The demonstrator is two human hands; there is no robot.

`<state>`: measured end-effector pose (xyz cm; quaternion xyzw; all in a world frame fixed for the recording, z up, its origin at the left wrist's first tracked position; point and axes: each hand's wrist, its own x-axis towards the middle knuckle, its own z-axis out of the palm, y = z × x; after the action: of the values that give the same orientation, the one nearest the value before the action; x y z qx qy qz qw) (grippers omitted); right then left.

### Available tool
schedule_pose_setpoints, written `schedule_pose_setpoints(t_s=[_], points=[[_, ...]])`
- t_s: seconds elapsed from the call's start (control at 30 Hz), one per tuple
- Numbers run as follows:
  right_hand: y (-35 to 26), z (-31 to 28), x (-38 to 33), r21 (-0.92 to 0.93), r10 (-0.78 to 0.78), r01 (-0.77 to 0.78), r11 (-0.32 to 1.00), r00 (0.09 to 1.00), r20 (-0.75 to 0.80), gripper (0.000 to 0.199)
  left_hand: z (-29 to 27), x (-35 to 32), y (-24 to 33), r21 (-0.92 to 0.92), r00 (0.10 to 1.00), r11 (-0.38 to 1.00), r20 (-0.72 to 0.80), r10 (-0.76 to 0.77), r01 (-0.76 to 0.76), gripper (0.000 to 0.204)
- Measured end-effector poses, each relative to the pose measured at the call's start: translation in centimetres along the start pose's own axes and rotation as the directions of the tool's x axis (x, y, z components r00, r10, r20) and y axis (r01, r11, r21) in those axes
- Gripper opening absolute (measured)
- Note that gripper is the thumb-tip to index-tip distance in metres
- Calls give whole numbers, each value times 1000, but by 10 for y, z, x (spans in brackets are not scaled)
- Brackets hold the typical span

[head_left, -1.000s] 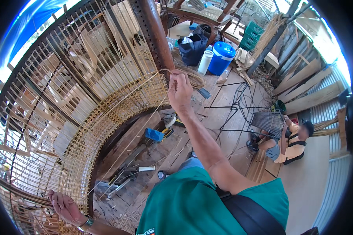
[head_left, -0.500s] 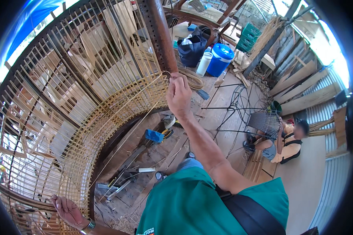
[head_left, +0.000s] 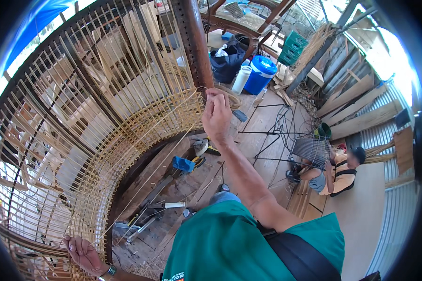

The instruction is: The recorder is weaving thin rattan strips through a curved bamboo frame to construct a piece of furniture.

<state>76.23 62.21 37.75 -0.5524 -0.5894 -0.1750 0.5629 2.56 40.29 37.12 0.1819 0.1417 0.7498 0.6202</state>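
A curved frame of upright cane rods (head_left: 86, 89) is woven with thin cane strands along its lower part (head_left: 140, 124). My right hand (head_left: 217, 114) is closed in a pinch on a thin cane strand, beside the brown wooden post (head_left: 197, 47) at the end of the weave. At the lower left, my left hand (head_left: 85, 255) is against the weave, its fingers curled and pressed together; what they hold is too small to make out. A loose cane strand (head_left: 147, 180) slants across the inside of the frame between the two hands.
Hand tools and a blue object (head_left: 183, 164) lie on the wooden floor inside the curve. Beyond the post stand a blue cooler (head_left: 261, 75), a white bottle (head_left: 241, 78) and a dark bag (head_left: 227, 61). A co-worker (head_left: 342, 173) sits at the right beside a woven piece (head_left: 312, 149).
My right hand has shifted slightly right and down, with the pinch kept. My left hand has moved a little and stays by the weave. The whole view has tilted slightly.
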Motion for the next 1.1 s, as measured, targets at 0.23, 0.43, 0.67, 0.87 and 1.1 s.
schedule_pose_setpoints(t_s=[0.23, 0.43, 0.67, 0.87, 1.1], points=[[-6, 13, -6, 15, 37, -37, 999, 999, 27, 20, -2, 5, 3, -5, 999, 999, 1, -35, 35, 26], [-1, 31, -1, 20, 44, -44, 999, 999, 0, 16, -4, 8, 16, -66, 994, 993, 53, -99, 102, 28], [21, 49, 12, -43, 58, -57, 997, 998, 7, 18, 21, 10, -11, 0, 994, 994, 6, -105, 105, 30], [11, 49, 9, 62, 8, -8, 998, 1000, 5, 28, 18, 5, -35, 5, 986, 987, -37, -162, 163, 29], [18, 30, 18, 122, 82, -91, 988, 994, 73, 20, 14, -6, -88, 623, 901, 770, -399, 168, 133, 33]])
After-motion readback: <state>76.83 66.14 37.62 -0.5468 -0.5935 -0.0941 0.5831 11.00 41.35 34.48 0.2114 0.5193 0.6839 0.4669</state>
